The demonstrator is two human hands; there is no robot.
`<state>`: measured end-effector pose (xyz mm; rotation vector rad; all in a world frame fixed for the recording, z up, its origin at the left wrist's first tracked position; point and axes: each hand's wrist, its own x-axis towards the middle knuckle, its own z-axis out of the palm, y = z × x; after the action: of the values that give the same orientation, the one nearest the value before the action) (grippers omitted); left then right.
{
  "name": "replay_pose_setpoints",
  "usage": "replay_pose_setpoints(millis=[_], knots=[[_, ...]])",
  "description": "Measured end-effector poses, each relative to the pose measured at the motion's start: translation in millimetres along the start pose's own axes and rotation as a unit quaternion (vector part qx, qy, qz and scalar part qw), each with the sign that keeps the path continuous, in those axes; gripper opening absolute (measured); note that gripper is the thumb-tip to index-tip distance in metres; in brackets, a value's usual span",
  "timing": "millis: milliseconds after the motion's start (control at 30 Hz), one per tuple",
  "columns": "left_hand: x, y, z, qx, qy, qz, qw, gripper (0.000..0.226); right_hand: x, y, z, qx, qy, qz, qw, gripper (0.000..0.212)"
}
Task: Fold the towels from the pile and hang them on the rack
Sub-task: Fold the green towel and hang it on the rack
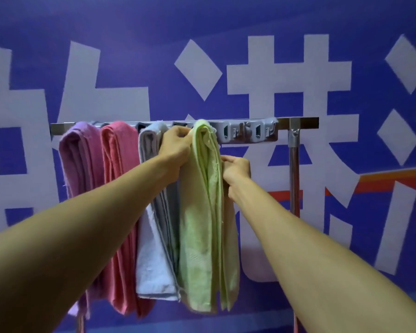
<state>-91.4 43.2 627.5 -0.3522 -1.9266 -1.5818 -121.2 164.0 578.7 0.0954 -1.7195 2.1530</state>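
Note:
Folded towels hang side by side over the metal rack bar point(303, 122): a purple towel point(79, 162), a pink towel point(118, 188), a pale blue-white towel point(151, 255) and a light green towel point(202, 212). My left hand point(175, 147) pinches the green towel's top left edge just under the bar. My right hand point(235, 171) grips the same towel's right edge a little lower. The towel pile is out of view.
A grey plastic hook strip point(247, 133) runs along the bar to the right of the green towel, its slots bare. The rack's upright post point(294, 169) stands at the right. Behind is a blue wall point(130, 44) with large white characters.

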Motion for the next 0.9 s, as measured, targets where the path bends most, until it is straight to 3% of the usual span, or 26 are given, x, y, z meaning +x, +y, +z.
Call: replay_pose_setpoints(millis=[167,267,367,500,567,700,900], knots=[[-32.1,-7.2,-5.1,0.06,-0.012,0.052,0.997,0.02,-12.1,-6.8,-11.1,-0.064,-0.001,-0.034,0.997,0.004],[-61.2,-0.4,-13.3,0.078,-0.012,0.067,0.995,0.036,-25.5,-14.0,-29.9,-0.093,-0.002,-0.033,0.995,0.008],[-95.3,13.2,-23.3,0.068,-0.003,0.065,0.996,0.039,-48.4,-20.5,-52.7,-0.118,0.01,-0.034,0.992,0.015],[-153.6,25.5,-43.9,0.112,-0.167,0.076,0.977,0.035,-101.1,-10.4,-83.3,-0.238,-0.024,-0.069,0.968,0.016],[-178.9,21.1,-52.3,0.156,-0.234,0.028,0.959,0.034,-131.2,0.5,-96.1,-0.282,-0.078,-0.061,0.954,0.009],[-227.4,-2.8,-60.0,0.199,-0.289,-0.058,0.935,0.027,-177.4,23.3,-119.5,-0.327,-0.125,-0.026,0.936,0.009],[-293.4,-59.8,-52.4,0.234,-0.376,-0.12,0.889,0.017,-219.9,85.2,-150.5,-0.432,-0.227,0.037,0.872,0.01]])
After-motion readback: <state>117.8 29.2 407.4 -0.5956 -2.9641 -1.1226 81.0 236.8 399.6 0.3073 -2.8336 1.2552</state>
